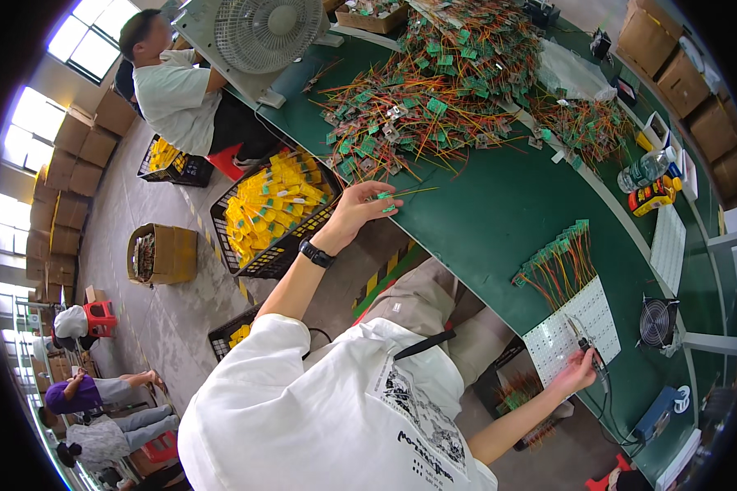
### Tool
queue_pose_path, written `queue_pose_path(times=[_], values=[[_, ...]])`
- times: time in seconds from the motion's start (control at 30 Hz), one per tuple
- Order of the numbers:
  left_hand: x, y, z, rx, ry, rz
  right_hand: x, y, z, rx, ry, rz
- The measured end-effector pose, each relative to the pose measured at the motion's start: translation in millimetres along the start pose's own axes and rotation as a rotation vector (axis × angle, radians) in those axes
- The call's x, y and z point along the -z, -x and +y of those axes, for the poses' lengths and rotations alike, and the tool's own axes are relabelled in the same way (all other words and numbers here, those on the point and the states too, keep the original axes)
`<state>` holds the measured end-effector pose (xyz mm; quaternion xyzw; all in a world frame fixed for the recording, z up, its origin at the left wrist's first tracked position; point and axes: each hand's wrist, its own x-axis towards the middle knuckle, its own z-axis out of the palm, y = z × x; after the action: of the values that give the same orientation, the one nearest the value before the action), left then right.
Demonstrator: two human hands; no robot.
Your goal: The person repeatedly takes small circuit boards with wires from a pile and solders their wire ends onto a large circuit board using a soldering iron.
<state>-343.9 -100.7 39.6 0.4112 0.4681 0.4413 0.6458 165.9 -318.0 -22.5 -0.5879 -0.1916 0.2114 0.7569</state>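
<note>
Head view, looking down on a long green counter (499, 213) that sweeps from the top centre to the lower right of the frame. The left hand (359, 209) is out at centre frame, at the counter's near edge, fingers curled around one small green board with orange and yellow wires (387, 196); a black wristband (316, 254) sits on that wrist. Just above it, in the upper middle, lies one big tangled heap of wired green boards (434, 90), far too many to count, with a smaller second heap (585, 123) to its right.

Lower right now: the right hand (577, 375) is closed around one pen-like tool with a cable (591, 360), its tip resting on a white gridded panel (569, 327). Just above that panel, one neat row of green boards with orange wires (558, 258) is fanned out on the counter. Further right, one small black fan (657, 322), and near the lower right edge a blue box (659, 413).

Along the right side of the counter, one clear plastic bottle (643, 170) lies beside a yellow and red object (653, 195).

Upper centre, one white fan (266, 33). Below it, left of the counter, two black crates of yellow packets are clear to see: a large one (274, 209) and a smaller one (172, 161). One open cardboard box (162, 254) stands on the floor at left.

Upper left, a seated person in a white shirt (176, 90). In the lower left corner, other people are seated, too small to count surely.
</note>
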Motion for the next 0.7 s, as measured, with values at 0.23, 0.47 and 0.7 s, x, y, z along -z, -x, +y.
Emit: queue_pose_path(times=[0.23, 0.47, 0.7], values=[[-29, -10, -11, 0.026, -0.038, -0.037, 0, -1, -2, 0.012, -0.059, 0.052], [-187, -127, 28, -0.048, 0.101, -0.211, 2, 1, -3, -0.003, -0.183, 0.117], [-247, -177, 37, -0.183, -0.075, -0.282, -8, 6, -10, 0.015, -0.205, 0.129]])
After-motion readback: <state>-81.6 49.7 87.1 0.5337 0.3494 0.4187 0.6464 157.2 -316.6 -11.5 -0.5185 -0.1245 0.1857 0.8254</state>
